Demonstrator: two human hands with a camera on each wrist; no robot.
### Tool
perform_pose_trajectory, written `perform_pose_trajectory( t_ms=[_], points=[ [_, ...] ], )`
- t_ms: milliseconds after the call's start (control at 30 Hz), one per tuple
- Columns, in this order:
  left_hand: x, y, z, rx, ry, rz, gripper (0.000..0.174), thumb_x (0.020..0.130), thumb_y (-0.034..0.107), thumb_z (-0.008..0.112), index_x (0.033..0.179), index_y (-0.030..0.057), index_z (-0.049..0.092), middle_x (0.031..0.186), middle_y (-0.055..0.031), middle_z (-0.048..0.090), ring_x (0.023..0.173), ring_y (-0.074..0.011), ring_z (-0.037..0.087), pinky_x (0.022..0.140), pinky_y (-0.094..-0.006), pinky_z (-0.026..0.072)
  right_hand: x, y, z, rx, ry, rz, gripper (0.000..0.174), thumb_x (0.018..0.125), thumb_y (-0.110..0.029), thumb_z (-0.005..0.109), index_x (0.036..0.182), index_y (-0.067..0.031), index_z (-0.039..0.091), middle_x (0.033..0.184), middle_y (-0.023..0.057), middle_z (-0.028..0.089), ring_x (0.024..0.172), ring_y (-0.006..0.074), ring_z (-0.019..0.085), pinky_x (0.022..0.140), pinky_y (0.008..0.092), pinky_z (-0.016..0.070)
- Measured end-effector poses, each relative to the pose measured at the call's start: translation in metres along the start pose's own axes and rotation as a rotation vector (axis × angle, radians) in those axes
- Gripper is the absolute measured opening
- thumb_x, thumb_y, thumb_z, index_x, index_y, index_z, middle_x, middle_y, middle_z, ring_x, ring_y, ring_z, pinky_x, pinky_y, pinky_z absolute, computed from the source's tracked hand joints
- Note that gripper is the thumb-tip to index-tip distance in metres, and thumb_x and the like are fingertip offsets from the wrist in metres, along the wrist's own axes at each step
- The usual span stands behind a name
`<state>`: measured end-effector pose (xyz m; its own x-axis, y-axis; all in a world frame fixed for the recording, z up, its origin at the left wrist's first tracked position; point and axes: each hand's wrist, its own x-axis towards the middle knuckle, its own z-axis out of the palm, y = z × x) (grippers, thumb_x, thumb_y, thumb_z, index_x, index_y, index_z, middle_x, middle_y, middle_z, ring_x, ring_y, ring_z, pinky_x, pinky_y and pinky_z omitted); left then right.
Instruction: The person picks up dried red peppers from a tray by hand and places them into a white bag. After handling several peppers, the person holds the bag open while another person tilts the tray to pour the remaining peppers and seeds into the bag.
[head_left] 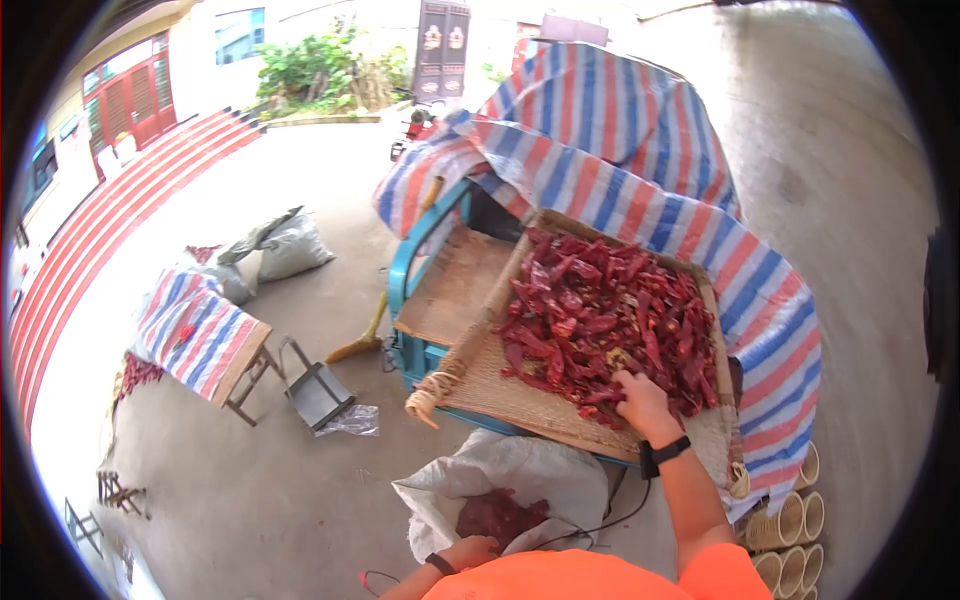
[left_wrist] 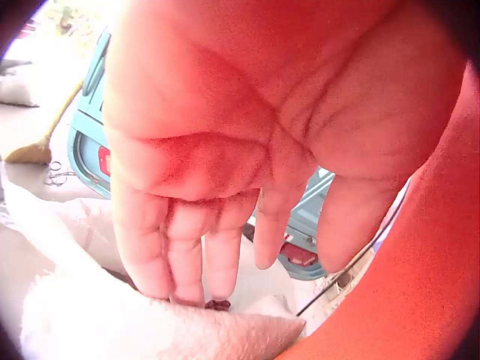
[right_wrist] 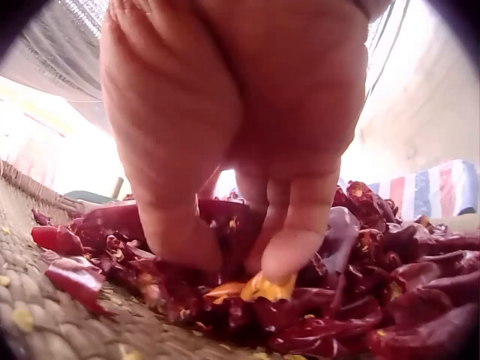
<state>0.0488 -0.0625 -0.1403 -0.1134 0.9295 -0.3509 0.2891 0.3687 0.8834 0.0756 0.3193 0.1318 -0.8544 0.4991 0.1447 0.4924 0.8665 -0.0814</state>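
Observation:
Dried red chili peppers (head_left: pixel 600 310) lie heaped on a large shallow woven tray (head_left: pixel 475 365). At the near edge of the heap, my right hand (head_left: pixel 645 405) reaches down with thumb and fingers bent around some peppers. In the right wrist view, a yellowish piece of pepper (right_wrist: pixel 259 288) shows at one fingertip, while other fingertips are hidden among the red ones. Below the tray stands an open white woven sack (head_left: pixel 450 480) with dark red contents. My left hand (left_wrist: pixel 225 172) hangs at the sack's near rim, its fingers loosely extended and no object in the palm.
The tray rests on a blue-framed cart (head_left: pixel 400 290). A striped tarp (head_left: pixel 760 290) drapes behind and beside it. A broom (head_left: pixel 365 340), a dustpan (head_left: pixel 318 392) and a small table (head_left: pixel 240 370) stand left. Stacked baskets (head_left: pixel 790 520) sit at lower right; a dark cord (head_left: pixel 630 512) crosses near the sack.

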Motion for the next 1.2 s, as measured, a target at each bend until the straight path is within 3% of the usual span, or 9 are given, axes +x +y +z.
perform_pose_trajectory(
  t_ms=[67,133,233,267,333,433,567,667,1200],
  points=[
    [-0.016,0.032,-0.021,0.139,0.022,0.048,0.036,0.084,0.028,0.059,0.107,0.0007,0.060,0.100,-0.0236,0.064,0.094,-0.0395,0.061,0.082,-0.0451,0.0475,-0.002,0.004,-0.010,0.142,0.064,0.029,0.048,0.065,-0.011,0.071,0.111,-0.0157,0.059,0.092,0.0163,0.064,0.085,0.0361,0.062,0.075,0.0426,0.0506],
    [0.008,-0.017,-0.005,0.288,0.216,0.418,0.027,0.084,0.024,0.060,0.101,0.0024,0.059,0.089,-0.0191,0.063,0.083,-0.0368,0.061,0.073,-0.0458,0.0476,-0.002,0.002,-0.025,0.337,0.162,0.085,0.042,0.062,-0.004,0.068,0.103,-0.0103,0.064,0.086,0.0151,0.066,0.086,0.0343,0.064,0.075,0.0412,0.0503],
    [0.012,0.024,-0.021,0.165,0.479,0.464,0.020,0.082,0.017,0.059,0.095,0.0014,0.059,0.086,-0.0204,0.062,0.082,-0.0363,0.060,0.075,-0.0432,0.0472,-0.005,0.012,-0.024,0.751,0.442,-0.065,0.036,0.070,0.007,0.059,0.103,-0.0086,0.057,0.089,0.0051,0.061,0.077,0.0171,0.061,0.065,0.0268,0.0490],
    [0.016,0.043,-0.031,0.182,0.432,0.366,0.018,0.081,0.015,0.059,0.093,0.0007,0.059,0.087,-0.0208,0.061,0.083,-0.0355,0.059,0.076,-0.0422,0.0469,-0.007,0.028,-0.025,1.030,0.186,0.213,0.033,0.076,0.005,0.059,0.105,-0.0106,0.053,0.088,0.0030,0.059,0.073,0.0118,0.058,0.055,0.0231,0.0450],
    [0.000,0.104,-0.055,-0.203,0.398,0.327,0.030,0.084,0.020,0.065,0.106,0.0006,0.058,0.088,-0.0120,0.062,0.084,-0.0224,0.059,0.075,-0.0331,0.0478,-0.017,0.013,-0.031,1.061,0.004,0.257,0.026,0.083,-0.002,0.061,0.107,-0.0097,0.053,0.089,0.0066,0.062,0.074,0.0107,0.057,0.053,0.0228,0.0428],
    [-0.016,0.168,-0.073,-0.591,0.425,0.360,0.045,0.084,0.020,0.067,0.122,0.0036,0.052,0.092,-0.0079,0.060,0.082,-0.0159,0.057,0.074,-0.0307,0.0482,-0.083,-0.066,-0.041,1.161,-0.212,-0.069,0.023,0.089,-0.014,0.061,0.110,-0.0043,0.057,0.098,0.0055,0.060,0.091,0.0164,0.056,0.079,0.0301,0.0456],
    [0.007,0.176,-0.068,-0.925,0.468,0.580,0.050,0.081,0.015,0.070,0.125,0.0045,0.050,0.098,-0.0076,0.057,0.085,-0.0139,0.056,0.073,-0.0301,0.0489,-0.108,-0.097,0.026,1.222,-0.696,-0.119,0.029,0.086,-0.013,0.066,0.111,-0.0032,0.056,0.096,0.0028,0.058,0.083,0.0139,0.054,0.074,0.0274,0.0446],
    [0.024,0.148,-0.055,-0.788,0.563,0.390,0.027,0.081,0.006,0.065,0.105,0.0013,0.053,0.083,-0.0061,0.058,0.069,-0.0124,0.058,0.058,-0.0266,0.0486,-0.112,-0.116,0.041,1.195,-0.896,-0.186,0.028,0.086,-0.015,0.066,0.110,-0.0032,0.057,0.096,0.0027,0.058,0.082,0.0137,0.054,0.073,0.0275,0.0447],
    [-0.009,0.098,-0.017,-0.877,0.632,0.107,0.020,0.084,0.009,0.065,0.093,0.0013,0.048,0.070,-0.0075,0.059,0.057,-0.0138,0.060,0.049,-0.0273,0.0496,-0.110,-0.078,0.111,1.050,-1.160,0.107,0.031,0.089,-0.027,0.063,0.108,-0.0020,0.061,0.097,0.0045,0.062,0.083,0.0139,0.057,0.071,0.0285,0.0462]
  ],
)
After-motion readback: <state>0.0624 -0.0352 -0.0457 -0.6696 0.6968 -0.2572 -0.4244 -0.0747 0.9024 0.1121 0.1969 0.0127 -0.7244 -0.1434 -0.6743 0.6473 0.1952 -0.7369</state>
